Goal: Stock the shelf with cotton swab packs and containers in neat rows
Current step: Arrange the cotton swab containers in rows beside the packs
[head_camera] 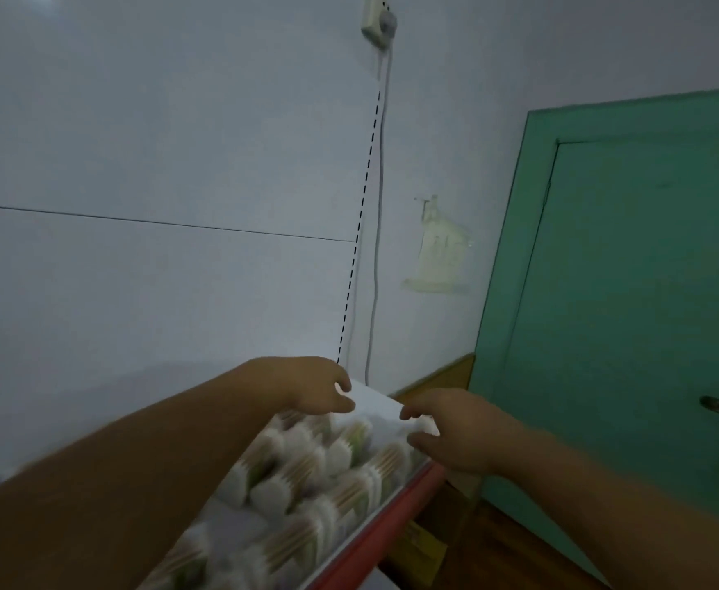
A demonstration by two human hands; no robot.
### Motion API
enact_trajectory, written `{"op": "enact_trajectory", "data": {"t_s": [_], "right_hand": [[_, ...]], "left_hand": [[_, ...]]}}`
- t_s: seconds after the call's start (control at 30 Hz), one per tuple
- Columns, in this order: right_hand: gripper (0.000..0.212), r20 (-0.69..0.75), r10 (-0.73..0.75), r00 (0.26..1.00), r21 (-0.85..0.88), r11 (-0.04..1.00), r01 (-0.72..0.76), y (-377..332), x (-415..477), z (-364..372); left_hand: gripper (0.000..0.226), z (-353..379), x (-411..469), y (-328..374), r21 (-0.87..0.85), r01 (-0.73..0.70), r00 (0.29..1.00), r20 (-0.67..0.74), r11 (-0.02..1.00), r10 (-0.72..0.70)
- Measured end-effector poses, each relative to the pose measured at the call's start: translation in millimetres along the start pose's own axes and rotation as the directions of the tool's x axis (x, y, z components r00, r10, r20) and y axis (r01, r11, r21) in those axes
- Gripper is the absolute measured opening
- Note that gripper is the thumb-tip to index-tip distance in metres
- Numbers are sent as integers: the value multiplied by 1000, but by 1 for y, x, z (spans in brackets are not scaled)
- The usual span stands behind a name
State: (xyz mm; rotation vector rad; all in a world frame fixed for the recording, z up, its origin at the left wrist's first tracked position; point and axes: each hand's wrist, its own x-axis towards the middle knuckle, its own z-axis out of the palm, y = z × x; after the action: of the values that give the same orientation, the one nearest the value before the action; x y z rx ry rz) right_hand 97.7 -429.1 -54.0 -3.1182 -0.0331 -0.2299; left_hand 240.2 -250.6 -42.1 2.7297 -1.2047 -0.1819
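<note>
Several cotton swab packs [306, 470], white with tan sticks and green labels, stand in blurred rows on a white shelf [375, 398] that has a red front edge [375, 534]. My left hand [319, 389] hovers over the far end of the rows. Its fingers are loosely curled, and only bare shelf shows between thumb and fingers. My right hand [455, 432] is at the shelf's far right corner. Its thumb and fingers are curled round a pale cotton swab pack [426, 424], which motion blur makes hard to read.
A white wall stands right behind the shelf. A cable [377, 249] hangs from a socket [379, 23] down to the shelf's far end. A green door [630, 291] is to the right, above a wooden floor [498, 547]. A yellowish box [421, 542] lies under the shelf.
</note>
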Motion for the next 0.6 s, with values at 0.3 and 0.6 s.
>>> {"op": "enact_trajectory", "data": {"t_s": [0.3, 0.6], "right_hand": [[53, 214, -277, 937, 208, 950, 234, 31, 115, 38], [21, 220, -729, 649, 396, 674, 624, 67, 179, 59]], "left_hand": [[24, 30, 34, -16, -157, 78, 973, -201, 985, -110], [15, 19, 15, -12, -551, 203, 878, -262, 810, -399]]}}
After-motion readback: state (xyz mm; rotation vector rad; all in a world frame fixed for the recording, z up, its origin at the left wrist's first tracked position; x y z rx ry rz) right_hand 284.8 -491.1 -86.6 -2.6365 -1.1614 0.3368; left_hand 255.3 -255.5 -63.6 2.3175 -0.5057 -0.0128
